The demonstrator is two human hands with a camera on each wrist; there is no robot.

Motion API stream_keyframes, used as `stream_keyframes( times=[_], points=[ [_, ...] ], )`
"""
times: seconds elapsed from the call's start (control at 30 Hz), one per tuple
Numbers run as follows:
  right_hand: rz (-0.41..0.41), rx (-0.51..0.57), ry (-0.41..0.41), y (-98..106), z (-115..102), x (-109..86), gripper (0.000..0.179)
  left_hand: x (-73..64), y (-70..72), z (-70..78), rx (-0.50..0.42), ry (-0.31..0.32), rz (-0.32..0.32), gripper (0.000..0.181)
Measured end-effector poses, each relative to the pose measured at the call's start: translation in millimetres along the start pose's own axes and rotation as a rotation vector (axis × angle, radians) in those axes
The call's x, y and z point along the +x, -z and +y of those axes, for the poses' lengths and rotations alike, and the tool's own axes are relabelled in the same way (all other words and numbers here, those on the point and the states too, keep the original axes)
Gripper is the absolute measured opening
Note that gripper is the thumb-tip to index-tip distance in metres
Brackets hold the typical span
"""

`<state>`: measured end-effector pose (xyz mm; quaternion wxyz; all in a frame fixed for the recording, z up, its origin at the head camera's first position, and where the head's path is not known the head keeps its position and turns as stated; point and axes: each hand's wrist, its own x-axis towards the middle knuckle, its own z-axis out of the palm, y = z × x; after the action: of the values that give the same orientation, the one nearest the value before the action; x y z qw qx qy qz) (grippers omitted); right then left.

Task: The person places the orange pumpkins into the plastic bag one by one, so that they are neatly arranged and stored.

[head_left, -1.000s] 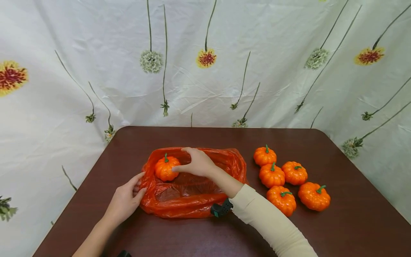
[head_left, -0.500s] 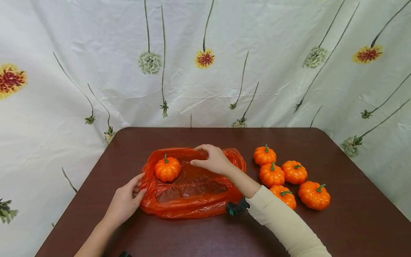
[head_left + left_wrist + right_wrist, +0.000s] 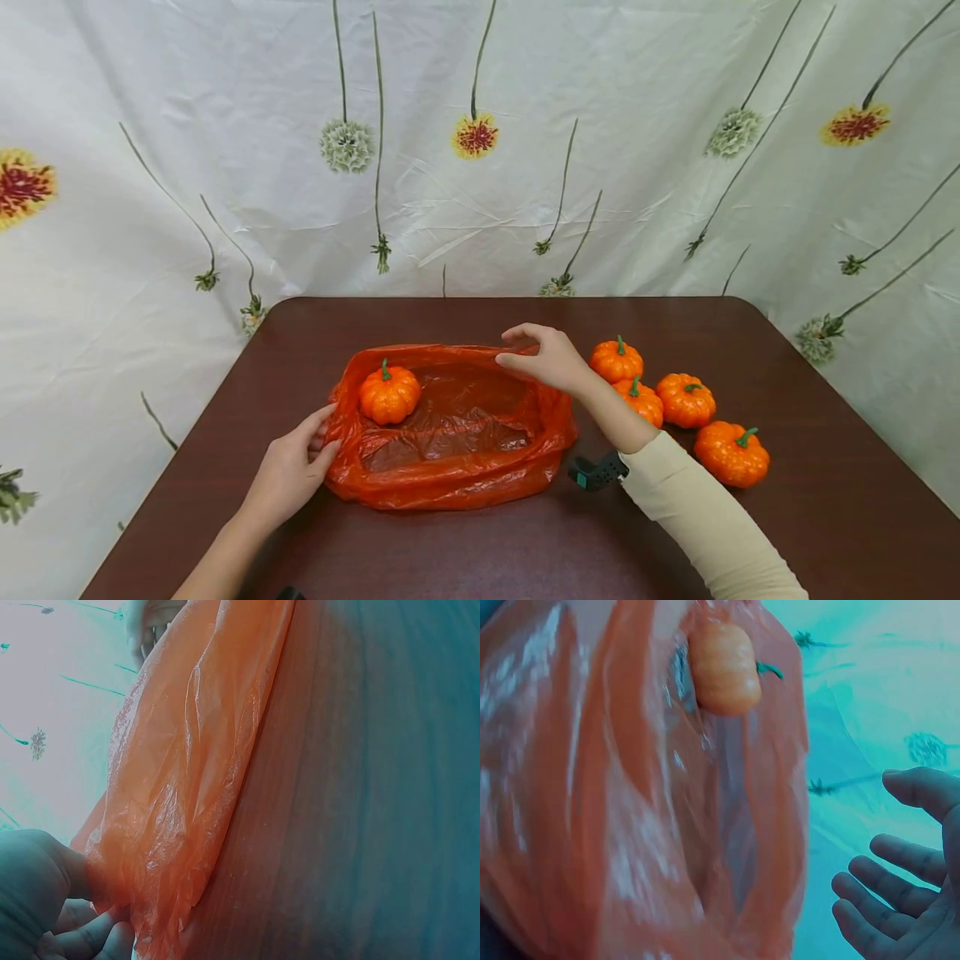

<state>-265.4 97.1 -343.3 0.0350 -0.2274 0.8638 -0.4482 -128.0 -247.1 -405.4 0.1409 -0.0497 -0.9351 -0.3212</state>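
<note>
A red plastic bag [image 3: 450, 492] lies on the table with its mouth spread upward. Inside its left end sits a small orange pumpkin [image 3: 389, 395] with a green stem, also seen in the right wrist view. My left hand [image 3: 288, 471] grips the bag's left edge, thumb on the near side and fingers behind; the left wrist view shows the film [image 3: 161, 832] bunched between them. Over the bag's far right corner is my right hand [image 3: 551, 358], fingers spread and holding nothing. Just right of it is another pumpkin [image 3: 617, 360].
More small pumpkins lie on the right of the dark brown table [image 3: 465, 554], including one [image 3: 686, 400] behind the sleeve [image 3: 697, 508] and one [image 3: 731, 454] farther right. The right forearm hides part of this group. A flowered white cloth [image 3: 420, 192] hangs behind the table.
My right hand has moved away from the pumpkin in the bag, rightward across the opening to the bag's right end. The left hand keeps its hold, and the pumpkin stays in place.
</note>
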Motion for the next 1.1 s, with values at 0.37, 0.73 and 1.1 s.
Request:
stream_keyframes(
  times=[0.37, 0.73, 1.1],
  points=[
    [0.142, -0.013, -0.089, 53, 25, -5.8, 0.047, 0.1, -0.5, 0.4, 0.0, -0.002, -0.001, 0.049],
    [0.184, -0.064, -0.267, 90, 48, -12.9, 0.06, 0.8, -0.1, 0.0, 0.01, -0.013, 0.01, 0.048],
    [0.135, -0.103, -0.412, 97, 71, -20.6, 0.071, 0.9, -2.2, -3.8, 0.02, -0.014, 0.004, 0.048]
  ],
)
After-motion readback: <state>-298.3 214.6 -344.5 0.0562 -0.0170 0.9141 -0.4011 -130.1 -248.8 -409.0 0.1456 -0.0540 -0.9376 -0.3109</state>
